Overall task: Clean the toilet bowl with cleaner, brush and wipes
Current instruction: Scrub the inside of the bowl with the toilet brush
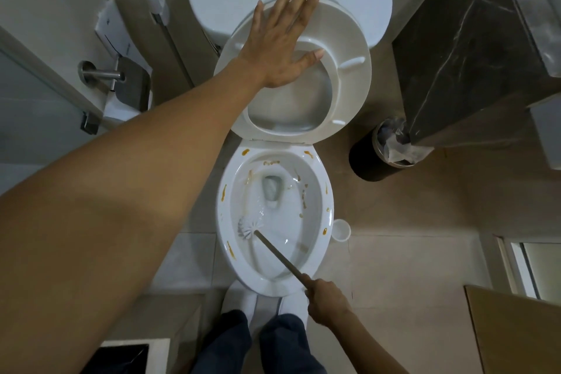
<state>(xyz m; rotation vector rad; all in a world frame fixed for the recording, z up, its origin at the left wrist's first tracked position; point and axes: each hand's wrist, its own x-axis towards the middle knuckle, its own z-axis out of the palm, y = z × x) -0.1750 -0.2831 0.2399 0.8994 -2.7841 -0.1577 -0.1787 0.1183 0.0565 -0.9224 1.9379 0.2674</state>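
Against the raised white plastic seat [343,39], the left hand [282,45] is pressed flat, fingers spread; the brown-handled white toilet brush [252,226] is gripped by the right hand [326,302] inside the stained white bowl [326,215].

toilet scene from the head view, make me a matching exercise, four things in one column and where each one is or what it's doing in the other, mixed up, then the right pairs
Things:
1. left hand
2. right hand
3. brush head
4. black bin

States:
A. inside the bowl, against its left wall
B. on the floor to the right of the toilet, lined with a bag
C. flat, with straight fingers, on the raised seat
D. gripping the brush handle near the bowl's front edge

Pairs: 1-C, 2-D, 3-A, 4-B
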